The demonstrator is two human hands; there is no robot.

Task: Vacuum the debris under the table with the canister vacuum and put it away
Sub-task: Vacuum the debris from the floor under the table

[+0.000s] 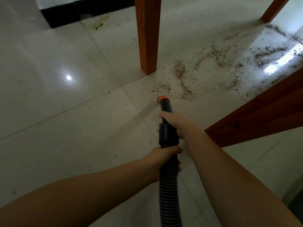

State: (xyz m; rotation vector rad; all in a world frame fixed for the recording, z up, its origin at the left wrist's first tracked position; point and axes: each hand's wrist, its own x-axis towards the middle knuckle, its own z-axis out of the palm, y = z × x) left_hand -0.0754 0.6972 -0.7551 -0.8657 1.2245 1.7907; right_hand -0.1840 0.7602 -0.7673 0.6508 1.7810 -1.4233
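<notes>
2 hands — left hand (159,163), right hand (176,123) — hold 1 vac hose (168,185); 2 table legs (148,35).

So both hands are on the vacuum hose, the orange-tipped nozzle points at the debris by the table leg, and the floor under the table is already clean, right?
Not quite. The head view shows the floor under the table still strewn with debris beyond the table leg. The rest holds: the left hand grips the ribbed hose, the right hand grips the nozzle, its orange tip toward the debris.
</notes>
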